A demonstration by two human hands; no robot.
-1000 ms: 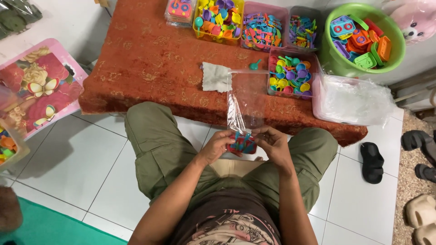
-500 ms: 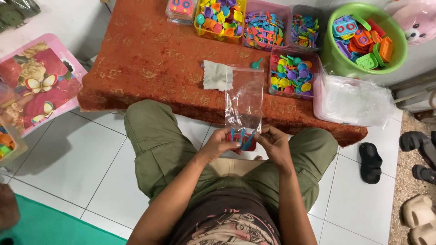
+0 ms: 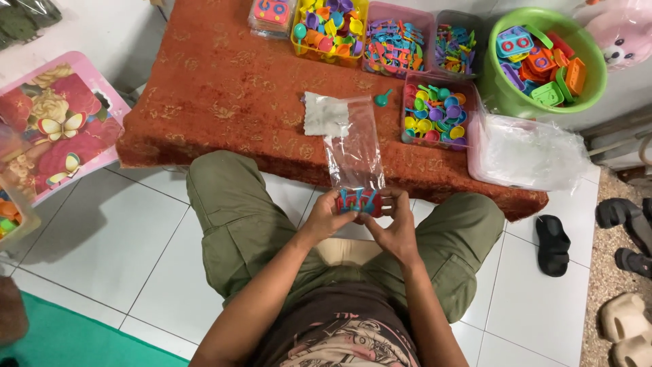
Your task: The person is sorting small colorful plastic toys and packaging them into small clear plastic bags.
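left hand (image 3: 331, 216): closed around the bottom left of the clear plastic bag (image 3: 354, 153), fingers curled on the small toys (image 3: 358, 201) inside it
right hand (image 3: 396, 228): closed on the bottom right of the same bag, fingertips pressing the toys from the other side
bag: stands upright between the two hands, over the gap between the knees, its open top leaning toward the surface (image 3: 224, 88); only the lowest part is filled
toys in the bag: red and blue plastic pieces bunched at the bottom; how many, I cannot tell
risk, spill: the mouth of the bag is not sealed and the film is limp, so tipping it forward would likely let pieces slide out onto the tiled floor (image 3: 122, 238)
risk, tear: hard edges of the toys pushed against thin film could puncture it if both hands squeeze tightly
risk, slip: slick film held only at the base may slide through the fingers, dropping the whole bag between the legs
risk, knock: the pink tray (image 3: 436, 115) of coloured spoons sits near the edge of the surface just beyond the bag, and a swing of the bag's top could brush it
nearby: white paper slip (image 3: 324, 114) lying on the surface behind the bag; green tub (image 3: 543, 58) of larger toys at the far right; pile of clear bags in a box (image 3: 530, 153) to the right
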